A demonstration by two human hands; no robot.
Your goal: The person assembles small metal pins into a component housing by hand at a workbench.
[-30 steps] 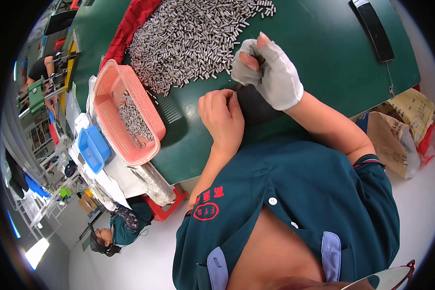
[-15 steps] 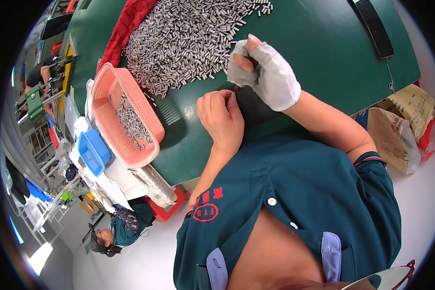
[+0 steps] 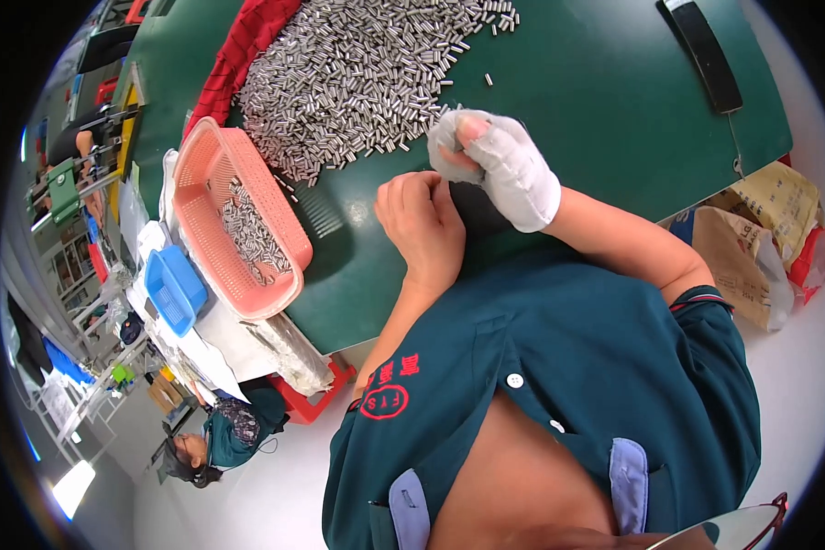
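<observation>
Pins, small and silvery, are what your hands are working: the great heap of metal pins (image 3: 367, 73) lies on the green counter (image 3: 605, 119) at about twelve o'clock from you, well beyond your fingers. Nearest to you, your left hand (image 3: 422, 225) is bare and curled shut, knuckles up, resting on the counter; whether it pinches a pin I cannot tell, since the fingertips are hidden. Just beyond it, at one o'clock, your right hand (image 3: 500, 165) wears a white cloth glove and is closed with thumb against fingers, touching the left; anything held there is too small to make out. At ten o'clock sits a pink basket (image 3: 213, 165) with a shallow layer of pins inside, and past it, farther left, a blue tray (image 3: 176, 289). A red cloth (image 3: 238, 55) borders the heap at eleven o'clock. As I judge it, the risk is a pin slipping from gloved fingers, because the cloth dulls your feel, and rolling off the near counter edge. A wide sweep of your forearm toward the basket could also nudge it, since it overhangs the counter's edge.
</observation>
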